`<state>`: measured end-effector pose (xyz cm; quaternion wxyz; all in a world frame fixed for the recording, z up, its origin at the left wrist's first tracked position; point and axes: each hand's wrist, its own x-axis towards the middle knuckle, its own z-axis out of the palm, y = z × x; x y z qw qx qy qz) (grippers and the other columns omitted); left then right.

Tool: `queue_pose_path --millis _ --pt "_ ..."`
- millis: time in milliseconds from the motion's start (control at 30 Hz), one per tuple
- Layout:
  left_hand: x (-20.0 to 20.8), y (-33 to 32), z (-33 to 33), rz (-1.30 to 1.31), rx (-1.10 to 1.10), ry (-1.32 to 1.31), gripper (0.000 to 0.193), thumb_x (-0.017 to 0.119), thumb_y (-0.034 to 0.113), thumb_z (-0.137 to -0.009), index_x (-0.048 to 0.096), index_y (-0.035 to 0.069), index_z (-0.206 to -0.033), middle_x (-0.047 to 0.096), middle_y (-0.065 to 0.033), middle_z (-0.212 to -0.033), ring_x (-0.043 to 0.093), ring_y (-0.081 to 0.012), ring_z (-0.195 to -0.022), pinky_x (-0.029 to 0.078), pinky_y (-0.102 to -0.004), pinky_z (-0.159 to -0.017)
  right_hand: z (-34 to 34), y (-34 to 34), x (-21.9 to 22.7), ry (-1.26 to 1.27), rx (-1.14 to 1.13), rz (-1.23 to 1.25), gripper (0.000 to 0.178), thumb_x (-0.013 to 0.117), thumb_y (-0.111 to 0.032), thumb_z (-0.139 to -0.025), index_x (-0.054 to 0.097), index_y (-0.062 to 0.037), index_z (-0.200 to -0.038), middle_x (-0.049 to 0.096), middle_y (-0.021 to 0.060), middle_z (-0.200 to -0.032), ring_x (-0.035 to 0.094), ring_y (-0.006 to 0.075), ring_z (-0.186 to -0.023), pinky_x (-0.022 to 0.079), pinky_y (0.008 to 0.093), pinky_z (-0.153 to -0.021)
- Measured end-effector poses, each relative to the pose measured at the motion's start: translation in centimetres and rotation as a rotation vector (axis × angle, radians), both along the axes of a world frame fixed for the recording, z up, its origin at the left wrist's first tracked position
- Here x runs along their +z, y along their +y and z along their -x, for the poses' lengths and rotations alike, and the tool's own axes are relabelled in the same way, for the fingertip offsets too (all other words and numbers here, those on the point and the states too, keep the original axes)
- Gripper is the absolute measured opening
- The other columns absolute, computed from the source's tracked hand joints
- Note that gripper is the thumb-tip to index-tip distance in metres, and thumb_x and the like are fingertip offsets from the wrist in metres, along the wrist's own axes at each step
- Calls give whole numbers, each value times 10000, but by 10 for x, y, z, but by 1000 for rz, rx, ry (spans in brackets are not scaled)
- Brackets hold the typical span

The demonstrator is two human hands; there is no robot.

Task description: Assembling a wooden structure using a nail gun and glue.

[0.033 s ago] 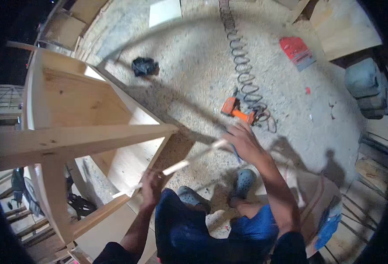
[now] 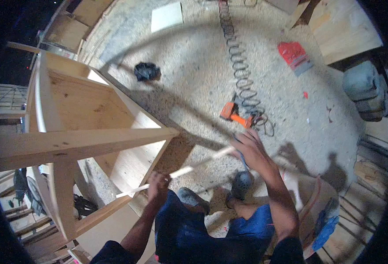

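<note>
A thin, pale wooden strip [image 2: 186,170] runs slantwise in front of my knees, between my two hands. My left hand [image 2: 158,184] is closed around it near its left end, which reaches the corner of a wooden frame [image 2: 81,143]. At the strip's right end, my right hand [image 2: 252,152] grips it with the fingers bent over. A thin blue thing [image 2: 244,161] shows beside the right palm; its kind I cannot make out. Just beyond that hand, an orange and black power tool [image 2: 235,115], perhaps a nail gun, lies on the floor.
A coiled hose [image 2: 241,72] stretches from the tool to the far edge. A crumpled black bag [image 2: 146,71], a white panel [image 2: 166,16] and a red packet [image 2: 294,56] lie on the speckled floor. A pale sack [image 2: 306,198] is beside my right leg. Boards [image 2: 345,31] stand far right.
The view has shifted slightly, so the floor things appear a little lower. Both hands keep hold of the strip, whose right part is less blurred now.
</note>
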<state>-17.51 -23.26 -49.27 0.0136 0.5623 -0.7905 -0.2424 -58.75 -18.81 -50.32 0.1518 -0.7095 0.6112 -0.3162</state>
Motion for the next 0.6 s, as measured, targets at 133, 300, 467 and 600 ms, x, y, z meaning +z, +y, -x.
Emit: queue_pose_path --millis 133,300,467,600 --pt "80 48 113 -311 -230 281 273 734 76 -775 660 57 -1037 627 -155 -1088 607 -325 -1049 504 -411 -899 77 128 153 85 -379 -267 255 784 -123 -680 716 -90 -923 583 96 -882 557 317 -977 292 524 -1124" --pt "191 83 278 -266 -578 578 183 695 100 -812 640 60 -982 647 -115 -980 639 -349 -915 528 -417 -808 138 265 324 147 -809 -394 411 783 -14 -624 690 -16 -1024 590 164 -983 532 387 -997 422 461 -948" --pt "286 40 375 -50 -872 714 153 608 182 -897 618 64 -994 574 -116 -955 602 -308 -946 469 -448 -808 173 314 430 260 -952 -306 351 743 -11 -714 674 -4 -1058 592 173 -990 556 384 -986 438 463 -900" --pt "339 -45 416 -123 -951 806 143 599 125 -883 622 24 -982 595 -148 -932 610 -328 -927 496 -428 -782 190 268 485 399 -803 -59 303 711 -8 -785 662 5 -1085 593 180 -997 576 382 -977 452 465 -862"
